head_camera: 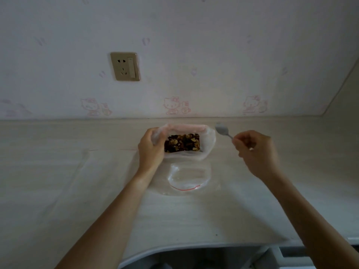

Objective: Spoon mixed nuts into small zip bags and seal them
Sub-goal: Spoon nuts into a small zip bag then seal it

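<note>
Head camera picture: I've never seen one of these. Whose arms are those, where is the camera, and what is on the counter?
No machine here: a person wears a wide-angle camera on the head, looking down at their own two hands. The left hand grips the edge of an open plastic bag of mixed nuts, holding its mouth open. The right hand pinches the handle of a metal spoon, whose bowl looks empty. Nearer the person, a small empty zip bag with a red strip lies flat on the pale counter. A wall socket is behind.
</note>
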`<state>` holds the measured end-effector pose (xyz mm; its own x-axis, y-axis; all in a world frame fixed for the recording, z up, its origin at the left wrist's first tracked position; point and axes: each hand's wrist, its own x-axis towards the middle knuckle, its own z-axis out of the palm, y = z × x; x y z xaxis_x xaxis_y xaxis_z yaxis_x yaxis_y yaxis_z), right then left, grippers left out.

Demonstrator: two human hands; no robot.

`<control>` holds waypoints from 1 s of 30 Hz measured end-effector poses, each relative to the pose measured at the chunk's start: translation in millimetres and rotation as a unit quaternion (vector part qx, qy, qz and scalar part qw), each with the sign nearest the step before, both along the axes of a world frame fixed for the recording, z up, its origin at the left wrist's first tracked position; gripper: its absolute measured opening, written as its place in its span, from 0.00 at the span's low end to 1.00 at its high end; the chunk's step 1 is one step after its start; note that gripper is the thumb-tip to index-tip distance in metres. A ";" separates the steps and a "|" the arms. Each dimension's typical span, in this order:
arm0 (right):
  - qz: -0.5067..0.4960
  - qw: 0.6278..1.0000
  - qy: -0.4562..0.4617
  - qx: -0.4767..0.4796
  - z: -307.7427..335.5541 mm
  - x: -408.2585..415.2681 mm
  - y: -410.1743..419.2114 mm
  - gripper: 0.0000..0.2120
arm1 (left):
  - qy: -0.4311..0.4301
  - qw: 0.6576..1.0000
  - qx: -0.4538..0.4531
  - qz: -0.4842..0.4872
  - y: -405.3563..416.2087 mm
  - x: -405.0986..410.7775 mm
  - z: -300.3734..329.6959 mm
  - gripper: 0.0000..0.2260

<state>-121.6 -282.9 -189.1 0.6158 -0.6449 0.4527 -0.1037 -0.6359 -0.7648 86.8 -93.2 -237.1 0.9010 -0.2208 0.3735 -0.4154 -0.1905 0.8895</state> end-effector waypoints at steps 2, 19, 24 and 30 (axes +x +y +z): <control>0.055 0.998 0.022 -0.001 12.6 15.5 1.6 0.08 | -0.002 1.000 -0.015 -0.002 -0.7 -0.5 0.7 0.08; 0.122 0.955 -0.087 0.255 -4.3 87.7 6.9 0.12 | -0.007 1.000 -0.028 0.006 -3.8 4.5 -3.6 0.07; 0.075 0.980 -0.117 0.140 1.0 79.4 -0.4 0.19 | -0.036 0.999 -0.034 0.006 -2.8 0.7 1.2 0.03; 0.110 0.982 -0.054 0.142 -10.6 80.9 18.3 0.17 | -0.040 0.999 -0.026 -0.003 -1.9 -2.7 4.3 0.04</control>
<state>-40.7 -264.5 -199.7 0.7129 -0.6115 0.3434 0.1033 -0.3928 -0.9138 84.1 -95.0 -232.8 0.8663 -0.2035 0.4561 -0.4870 -0.1417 0.8618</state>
